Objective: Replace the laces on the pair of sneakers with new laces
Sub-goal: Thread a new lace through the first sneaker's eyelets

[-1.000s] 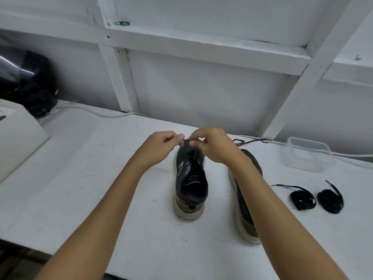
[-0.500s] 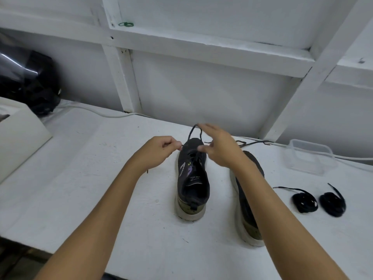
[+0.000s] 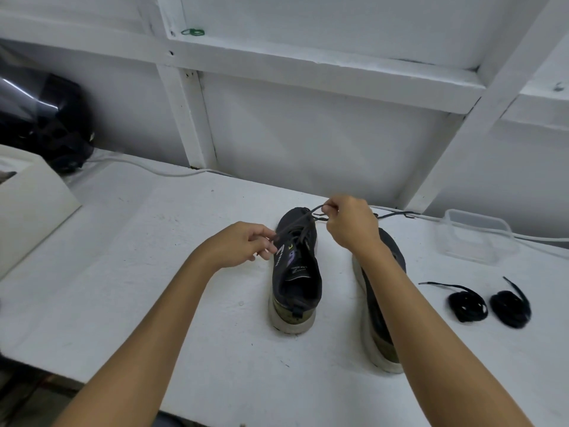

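On the white desk [image 3: 129, 272] stand two dark sneakers, heels toward the person. The left hand [image 3: 243, 245] pinches one end of the old lace [image 3: 295, 224] beside the left sneaker [image 3: 295, 272]; the right hand [image 3: 351, 223] pinches its other strand above the toe. Two coiled black laces [image 3: 489, 305] lie well right of the right sneaker [image 3: 391, 251]

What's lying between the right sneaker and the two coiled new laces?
Nothing: in the head view, bare white table separates the right sneaker from the coiled new laces; only one loose lace end reaches toward the shoe.
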